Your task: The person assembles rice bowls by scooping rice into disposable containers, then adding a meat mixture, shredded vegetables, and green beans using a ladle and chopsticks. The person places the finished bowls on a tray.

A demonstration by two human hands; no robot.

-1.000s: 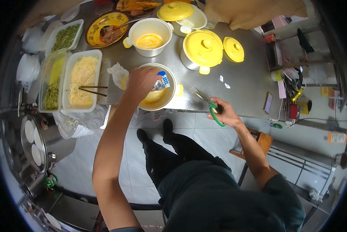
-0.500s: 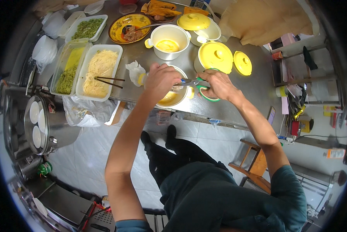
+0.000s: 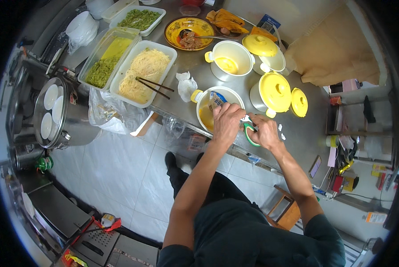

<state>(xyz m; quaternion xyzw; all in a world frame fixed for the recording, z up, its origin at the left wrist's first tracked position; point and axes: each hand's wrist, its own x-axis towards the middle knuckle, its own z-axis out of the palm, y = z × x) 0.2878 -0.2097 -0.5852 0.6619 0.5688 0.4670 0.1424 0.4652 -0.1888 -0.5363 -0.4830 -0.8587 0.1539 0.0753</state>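
Note:
My left hand [image 3: 228, 122] is closed round a small blue-and-white packet [image 3: 217, 99], whose blue end sticks up past the fingers over a white pot [image 3: 233, 96] with yellow handles. Some yellow shows inside this pot, partly covered by the hand. Close beside it, my right hand [image 3: 267, 130] grips green-handled scissors [image 3: 247, 136]; their blades, near the packet's lower end, are mostly hidden. Small white scraps [image 3: 281, 127] lie on the metal table to its right. A crumpled white tissue [image 3: 187, 86] sits left of the pot.
Behind stands another white pot [image 3: 231, 55]; a yellow-lidded pot [image 3: 276, 94] and a loose yellow lid [image 3: 299, 102] are right. Chopsticks [image 3: 153, 87] rest across a tub of noodles [image 3: 144, 75], left, beside tubs of chopped greens [image 3: 101, 71]. A patterned bowl [image 3: 204, 27] holds minced food.
The view has shifted, so the table things sit further right. My hands have come closer together, toward the pot's near right side. The blue packet end and the white scraps now show.

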